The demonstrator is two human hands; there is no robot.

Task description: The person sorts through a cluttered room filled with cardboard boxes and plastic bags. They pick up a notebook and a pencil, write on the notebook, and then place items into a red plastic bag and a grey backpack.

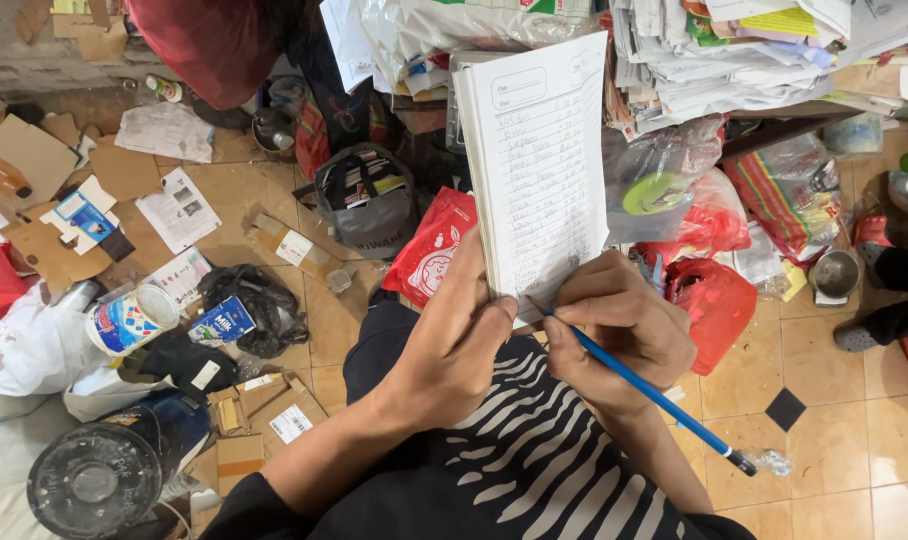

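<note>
On the tiled floor (824, 440) at far left lie a tin can (129, 320) and cardboard scraps (44, 150). The left hand (454, 345) clasps the lower edge of a lined notebook (539, 160), bracing it upright. The right hand (619, 330) pinches a blue pencil (639, 385), tip on the page; red plastic bags (714, 300) crowd close beside it.
</note>
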